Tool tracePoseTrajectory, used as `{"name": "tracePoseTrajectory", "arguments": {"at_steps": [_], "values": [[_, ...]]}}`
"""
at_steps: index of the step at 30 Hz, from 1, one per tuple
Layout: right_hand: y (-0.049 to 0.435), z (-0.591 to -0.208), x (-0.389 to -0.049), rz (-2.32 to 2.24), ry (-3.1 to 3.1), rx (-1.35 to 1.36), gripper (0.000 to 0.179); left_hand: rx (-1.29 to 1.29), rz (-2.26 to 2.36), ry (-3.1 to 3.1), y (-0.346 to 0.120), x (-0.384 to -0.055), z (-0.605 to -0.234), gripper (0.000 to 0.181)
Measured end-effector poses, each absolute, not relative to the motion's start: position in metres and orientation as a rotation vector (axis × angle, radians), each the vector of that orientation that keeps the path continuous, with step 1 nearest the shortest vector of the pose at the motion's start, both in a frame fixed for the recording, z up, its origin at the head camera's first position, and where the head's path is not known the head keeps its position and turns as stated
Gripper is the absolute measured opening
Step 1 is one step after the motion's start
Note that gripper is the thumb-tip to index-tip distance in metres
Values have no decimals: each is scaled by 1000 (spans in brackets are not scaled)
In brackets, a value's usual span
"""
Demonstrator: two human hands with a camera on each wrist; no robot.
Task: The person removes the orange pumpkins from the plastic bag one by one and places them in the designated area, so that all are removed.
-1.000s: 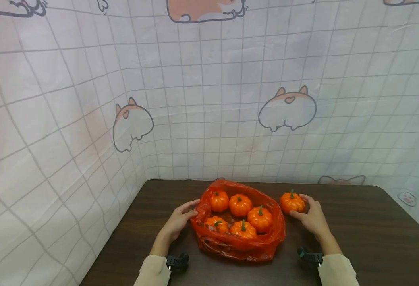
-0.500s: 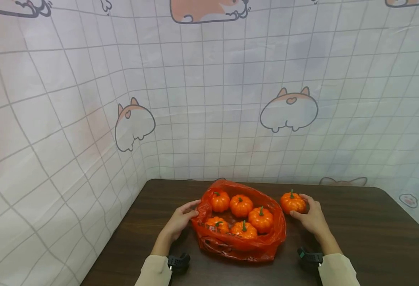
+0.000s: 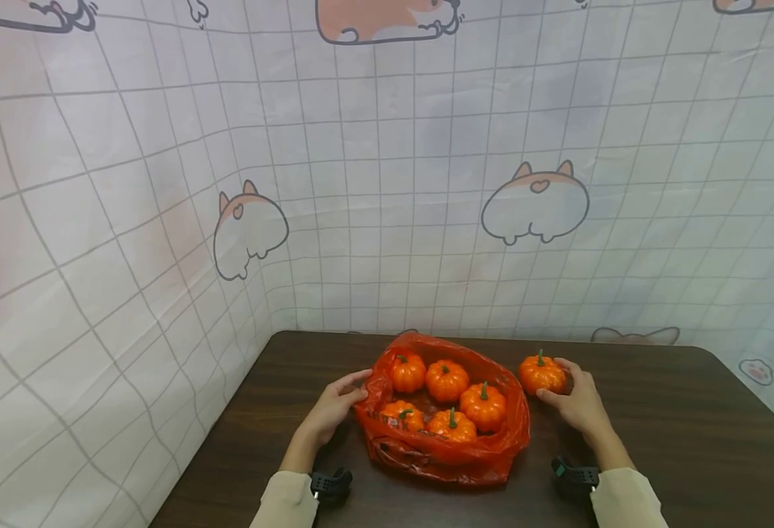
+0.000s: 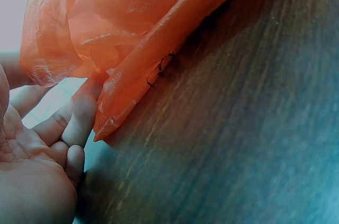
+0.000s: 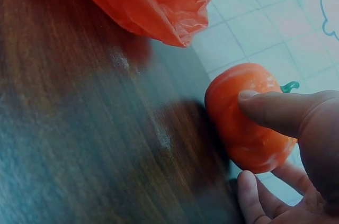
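A red-orange plastic bag (image 3: 453,463) stands with its mouth wide on the table, dark print along its near side. Several small orange toy pumpkins (image 3: 447,381) with green stems lie inside. My left hand (image 3: 329,412) pinches the bag's left edge; in the left wrist view, fingers (image 4: 79,123) meet the crumpled plastic (image 4: 132,17). Right of the bag, another pumpkin (image 3: 541,375) sits close over the tabletop, held by my right hand (image 3: 583,405). The right wrist view shows the thumb (image 5: 275,108) across that pumpkin (image 5: 228,113), with fingers around its far side.
The dark wood-grain table (image 3: 677,425) ends at a back edge against a white gridded curtain (image 3: 393,220) with cartoon dogs. Another curtain side (image 3: 96,293) runs along the left. Black straps (image 3: 330,482) sit on both wrists.
The head view has shifted very slightly, so everything sits a little further right. Both hands keep their places on the bag and the pumpkin.
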State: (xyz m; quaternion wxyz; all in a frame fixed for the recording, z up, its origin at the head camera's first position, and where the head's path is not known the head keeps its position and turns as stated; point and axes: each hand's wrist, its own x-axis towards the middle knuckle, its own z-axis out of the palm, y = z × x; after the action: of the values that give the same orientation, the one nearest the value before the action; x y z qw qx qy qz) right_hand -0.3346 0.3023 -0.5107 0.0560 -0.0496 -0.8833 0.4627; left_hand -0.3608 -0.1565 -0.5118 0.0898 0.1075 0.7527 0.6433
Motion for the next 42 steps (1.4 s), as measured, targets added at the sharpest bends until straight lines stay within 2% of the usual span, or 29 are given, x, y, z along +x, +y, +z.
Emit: {"name": "tracePoseTrajectory", "arguments": {"at_steps": [31, 42], "values": [[305, -506, -329, 1415, -2695, -105, 84, 332, 1918, 2238, -157, -361, -514, 46], [317, -484, -323, 1306, -2794, -73, 85, 307, 1913, 2242, -156, -360, -511, 45]]}}
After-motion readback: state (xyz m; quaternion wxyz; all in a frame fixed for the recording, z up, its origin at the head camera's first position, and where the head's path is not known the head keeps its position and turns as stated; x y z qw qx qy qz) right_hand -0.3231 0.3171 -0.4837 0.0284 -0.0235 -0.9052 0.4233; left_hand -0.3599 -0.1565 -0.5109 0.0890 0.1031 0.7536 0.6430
